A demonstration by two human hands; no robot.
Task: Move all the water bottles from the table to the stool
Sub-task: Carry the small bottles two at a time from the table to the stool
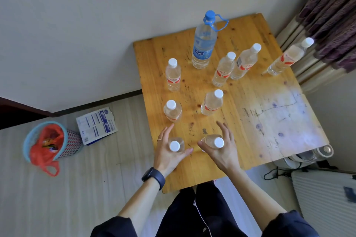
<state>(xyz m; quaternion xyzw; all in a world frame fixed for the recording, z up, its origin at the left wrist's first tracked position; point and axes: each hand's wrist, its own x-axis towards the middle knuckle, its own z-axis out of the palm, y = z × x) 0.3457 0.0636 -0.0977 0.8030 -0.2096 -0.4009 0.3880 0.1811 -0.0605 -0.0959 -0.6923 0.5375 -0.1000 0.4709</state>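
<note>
Basket w/ red bag sat on floor, approx. 9 o'clock of the tabletop. Left hand had fingers curled round near-left bottle, upright at tabletop's 7 o'clock. Right hand had fingers wrapped on near-right bottle, at 6 o'clock. Six small bottles plus big blue-cap bottle stood farther back, 10 to 2 o'clock.

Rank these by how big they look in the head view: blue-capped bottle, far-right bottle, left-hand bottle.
1. Blue-capped bottle, clearly largest.
2. Far-right bottle.
3. Left-hand bottle: seen nearly end-on from above, so it shows least. It looks like the same type as the far-right one, so the order of these two is unsure.
</note>
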